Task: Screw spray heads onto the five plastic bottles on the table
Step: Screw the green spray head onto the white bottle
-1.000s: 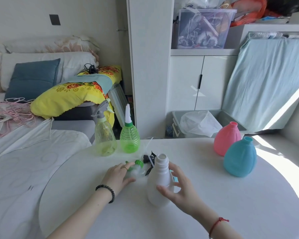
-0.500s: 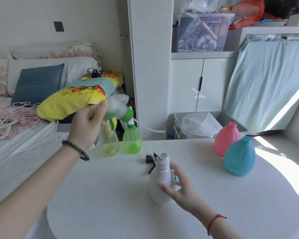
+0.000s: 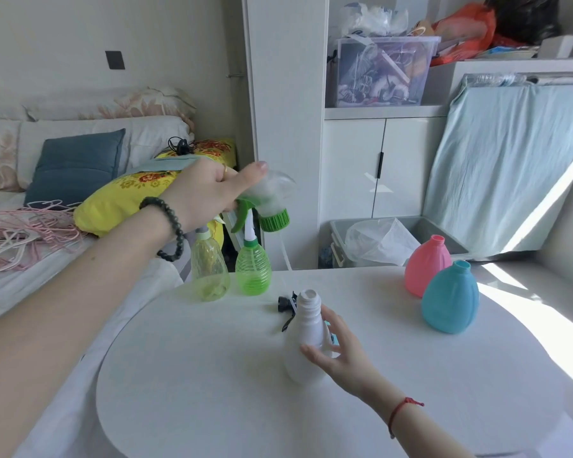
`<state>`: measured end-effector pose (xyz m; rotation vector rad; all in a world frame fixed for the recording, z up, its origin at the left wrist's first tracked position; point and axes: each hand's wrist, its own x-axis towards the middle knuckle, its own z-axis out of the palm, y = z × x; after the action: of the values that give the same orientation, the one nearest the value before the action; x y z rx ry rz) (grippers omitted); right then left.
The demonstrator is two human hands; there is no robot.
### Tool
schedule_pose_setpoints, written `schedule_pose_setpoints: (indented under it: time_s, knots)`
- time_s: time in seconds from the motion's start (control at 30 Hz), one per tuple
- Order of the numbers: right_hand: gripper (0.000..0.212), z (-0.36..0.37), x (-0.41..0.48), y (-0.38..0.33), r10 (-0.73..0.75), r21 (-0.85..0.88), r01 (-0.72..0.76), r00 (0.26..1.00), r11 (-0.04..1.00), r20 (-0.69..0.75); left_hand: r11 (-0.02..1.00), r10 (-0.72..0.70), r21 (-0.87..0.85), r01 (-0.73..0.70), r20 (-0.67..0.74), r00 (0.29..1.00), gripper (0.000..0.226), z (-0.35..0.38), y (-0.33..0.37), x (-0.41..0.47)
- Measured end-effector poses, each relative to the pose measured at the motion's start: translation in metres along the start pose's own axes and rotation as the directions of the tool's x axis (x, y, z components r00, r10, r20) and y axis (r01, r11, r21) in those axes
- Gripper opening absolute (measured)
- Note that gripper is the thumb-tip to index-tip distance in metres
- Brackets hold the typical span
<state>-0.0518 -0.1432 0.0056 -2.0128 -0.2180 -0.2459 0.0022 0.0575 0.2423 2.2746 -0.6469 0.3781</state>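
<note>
My left hand [image 3: 209,193] holds a clear spray head with a green collar and trigger [image 3: 268,206] up in the air, its thin dip tube hanging down. My right hand [image 3: 336,352] grips the white bottle [image 3: 306,335] standing open-necked on the round white table [image 3: 196,375]. A black spray head [image 3: 286,304] lies just behind the white bottle. At the table's far left stand a yellow-green bottle [image 3: 210,271] with a head on it and a green ribbed bottle [image 3: 253,267] with a white nozzle. A pink bottle [image 3: 427,267] and a blue bottle [image 3: 450,299] stand open at the right.
A bed with a yellow pillow [image 3: 126,196] and pink hangers [image 3: 20,233] lies to the left. Behind the table are a white cabinet [image 3: 354,166], a grey bin with a plastic bag [image 3: 377,241] and a clear storage box [image 3: 382,72].
My left hand picked the green spray head off the table, lifted it high, and has now carried it rightward. My right hand stays on the white bottle.
</note>
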Motion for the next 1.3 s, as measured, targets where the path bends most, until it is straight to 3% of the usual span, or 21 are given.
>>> schedule_pose_setpoints:
  time_s: [0.33,0.73,0.83,0.9,1.0,1.13,1.23,1.3]
  knots:
    - [0.057,0.0,-0.002,-0.002,0.01,0.015,-0.01,1.0,1.0,0.008,0.984,-0.103,0.169,0.056,0.284,0.953,0.06,0.091,-0.024,0.003]
    - [0.056,-0.007,0.003,-0.008,0.018,0.005,-0.019,0.999,1.0,0.049,0.993,-0.076,-0.068,0.096,0.253,0.964,0.056,0.108,-0.051,-0.017]
    - [0.065,-0.013,0.013,-0.028,0.068,0.181,-0.056,0.996,0.982,-0.061,0.991,-0.074,-0.09,0.103,0.279,0.957,0.054,0.108,-0.052,-0.018]
    - [0.053,-0.021,0.023,-0.046,0.024,0.311,0.01,0.994,0.95,-0.106,0.988,-0.078,-0.105,0.112,0.285,0.955,0.055,0.109,-0.053,-0.015]
    - [0.03,-0.03,0.033,-0.06,-0.038,0.357,0.067,0.996,0.932,-0.086,0.986,-0.102,-0.095,0.137,0.304,0.947,0.056,0.11,-0.054,-0.012]
    - [0.029,-0.032,0.033,-0.059,-0.013,0.418,0.035,0.998,0.908,-0.054,0.905,-0.149,-0.343,0.253,0.302,0.942,0.068,0.116,-0.063,-0.018]
    - [0.036,-0.033,0.034,-0.059,-0.025,0.396,0.041,0.999,0.917,-0.047,0.862,-0.137,-0.431,0.268,0.311,0.94,0.025,0.138,-0.082,-0.04]
    - [0.033,-0.034,0.035,-0.06,-0.04,0.366,0.052,0.998,0.929,-0.042,0.846,-0.119,-0.452,0.284,0.359,0.926,0.037,0.158,-0.095,-0.059]
